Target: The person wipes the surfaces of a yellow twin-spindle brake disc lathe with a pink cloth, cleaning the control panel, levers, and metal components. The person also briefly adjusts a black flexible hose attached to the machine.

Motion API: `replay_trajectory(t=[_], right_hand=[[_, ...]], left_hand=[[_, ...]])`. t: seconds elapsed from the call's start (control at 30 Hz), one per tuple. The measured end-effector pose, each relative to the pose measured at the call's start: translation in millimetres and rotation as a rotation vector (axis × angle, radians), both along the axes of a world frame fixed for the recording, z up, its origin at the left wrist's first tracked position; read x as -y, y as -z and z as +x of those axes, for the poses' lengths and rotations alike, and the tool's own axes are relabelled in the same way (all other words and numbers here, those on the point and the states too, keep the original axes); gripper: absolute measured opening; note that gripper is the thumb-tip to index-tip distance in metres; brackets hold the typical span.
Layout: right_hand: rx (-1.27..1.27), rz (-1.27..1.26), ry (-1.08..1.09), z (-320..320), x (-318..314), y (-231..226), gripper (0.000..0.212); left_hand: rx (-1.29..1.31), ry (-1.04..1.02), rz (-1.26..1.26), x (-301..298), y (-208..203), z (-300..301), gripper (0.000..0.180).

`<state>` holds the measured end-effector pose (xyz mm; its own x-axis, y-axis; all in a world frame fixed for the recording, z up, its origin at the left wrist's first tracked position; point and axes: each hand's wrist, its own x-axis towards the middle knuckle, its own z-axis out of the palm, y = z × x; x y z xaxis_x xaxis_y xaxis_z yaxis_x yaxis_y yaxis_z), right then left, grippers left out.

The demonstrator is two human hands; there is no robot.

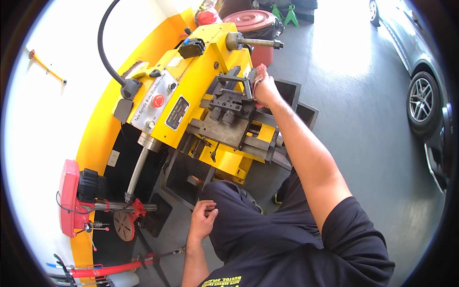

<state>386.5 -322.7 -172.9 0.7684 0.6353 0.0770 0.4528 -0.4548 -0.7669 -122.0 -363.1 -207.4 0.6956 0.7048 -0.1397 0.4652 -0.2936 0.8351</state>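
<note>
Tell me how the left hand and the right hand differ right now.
The right hand holds a pinkish cloth; the left hand shows nothing in it.
The right reaches out to the yellow machine, while the left is close to the body, by the left knee.
The right's arm is stretched well forward; only the left's forearm shows, low in the view.
Both are ungloved.
</note>
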Motion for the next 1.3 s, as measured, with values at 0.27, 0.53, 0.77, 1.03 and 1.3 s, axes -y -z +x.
replay_trajectory(t=[0.27,0.53,0.77,1.03,1.3], right_hand=[[0.084,-0.202,0.069,-64.4,20.6,-32.0,0.084],[0.372,0.045,0.031,-10.5,5.8,-34.3,0.036],[0.36,-0.141,-0.018,25.8,10.4,-47.4,0.034],[0.571,-0.011,-0.214,-23.3,17.7,-36.0,0.043],[0.611,0.099,-0.232,23.6,4.8,-3.3,0.032]], left_hand=[[-0.014,0.059,0.106,-10.1,1.7,19.2,0.024],[0.383,0.23,0.549,-31.9,-105.9,169.7,0.026],[0.373,0.114,0.898,-74.0,-81.7,255.2,0.04],[0.446,0.053,1.011,-86.2,-76.1,269.9,0.05],[0.233,0.36,1.0,-119.2,-125.2,339.1,0.057]])
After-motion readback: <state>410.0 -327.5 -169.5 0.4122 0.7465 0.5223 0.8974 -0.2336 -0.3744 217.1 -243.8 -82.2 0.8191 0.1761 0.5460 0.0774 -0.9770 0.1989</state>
